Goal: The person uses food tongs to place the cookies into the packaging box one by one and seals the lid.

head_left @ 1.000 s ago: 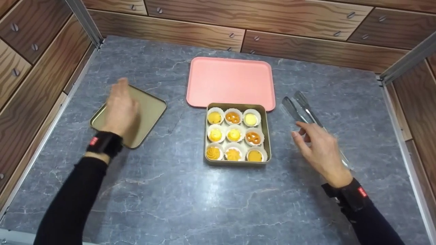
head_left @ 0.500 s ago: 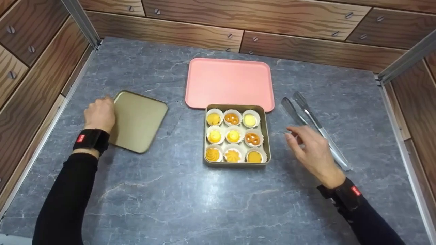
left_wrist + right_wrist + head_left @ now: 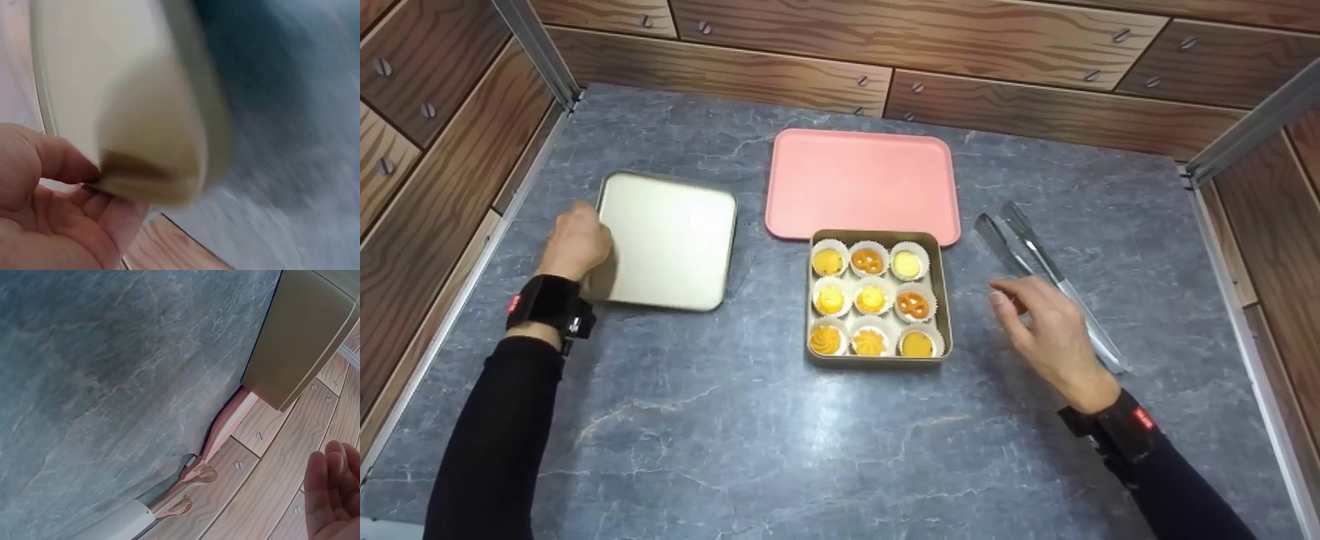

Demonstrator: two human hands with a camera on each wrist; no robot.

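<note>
At the left of the head view, my left hand (image 3: 575,241) holds the flat metal lid (image 3: 671,240) by its left edge. The left wrist view shows the thumb and fingers pinching the rim of the lid (image 3: 84,73), which is tilted, its pale face catching the light. My right hand (image 3: 1054,334) hovers with loosely bent fingers, holding nothing. It lies between the square tin (image 3: 877,362) and the metal tongs (image 3: 1044,261). Several small yellow and orange pastries (image 3: 871,298) in white paper cups sit in rows inside the tin.
A pink tray (image 3: 862,184) lies behind the tin, its front edge right at the tin's back wall. The grey marbled table (image 3: 780,450) is bounded by wood-patterned panels (image 3: 780,60) at the back and sides.
My left hand has moved from above the lid to its left edge and taken hold of it. The lid has turned and tilted up, its face now brighter. The right hand has barely shifted.
</note>
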